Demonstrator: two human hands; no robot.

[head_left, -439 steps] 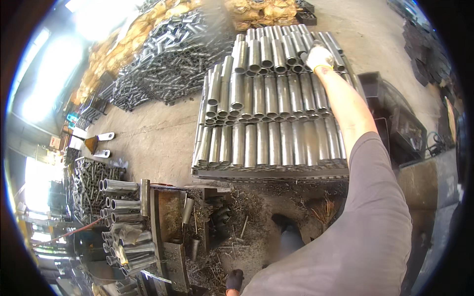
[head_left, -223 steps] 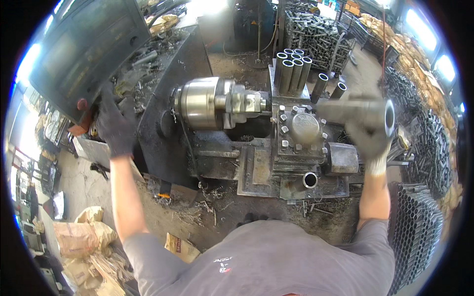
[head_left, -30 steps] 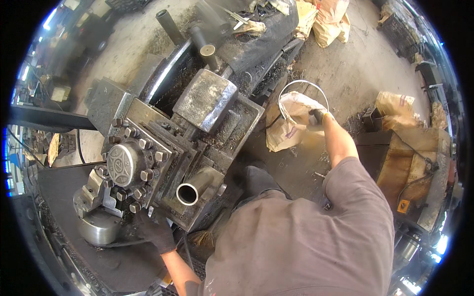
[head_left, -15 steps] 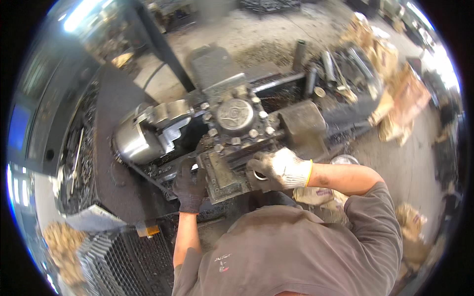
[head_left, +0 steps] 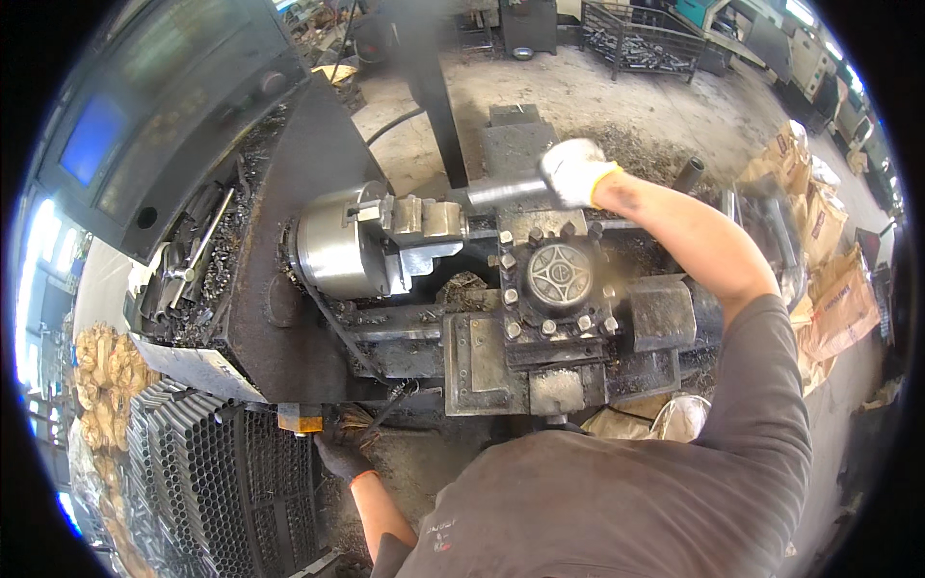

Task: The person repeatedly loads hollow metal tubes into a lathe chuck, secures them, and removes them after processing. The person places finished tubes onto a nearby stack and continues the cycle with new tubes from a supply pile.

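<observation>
My right hand (head_left: 576, 171), in a white knit glove with a yellow cuff, is closed around one end of a smooth metal tube (head_left: 506, 193). The tube lies roughly level and points left, its far end beside the jaws (head_left: 424, 220) of the lathe chuck (head_left: 337, 241). In front of that hand is the tool post (head_left: 560, 276), a round cap ringed by square-headed bolts. Low on the left, my left hand (head_left: 345, 455), in a dark glove, is beside a small orange-yellow box (head_left: 300, 420) under the headstock edge; its fingers are dark and unclear.
A stack of metal tubes (head_left: 207, 472) stands at the lower left, near a tray of chips (head_left: 207, 260) with a T-handled wrench (head_left: 202, 246). A dark post (head_left: 438, 106) rises behind the chuck. Paper sacks (head_left: 838, 299) stand at the right. A wire bin (head_left: 641, 43) is far back.
My right hand has gone from the front of the carriage up and back, and now holds the tube near the chuck. My left hand has dropped from the carriage to the orange-yellow box. The view has shifted.
</observation>
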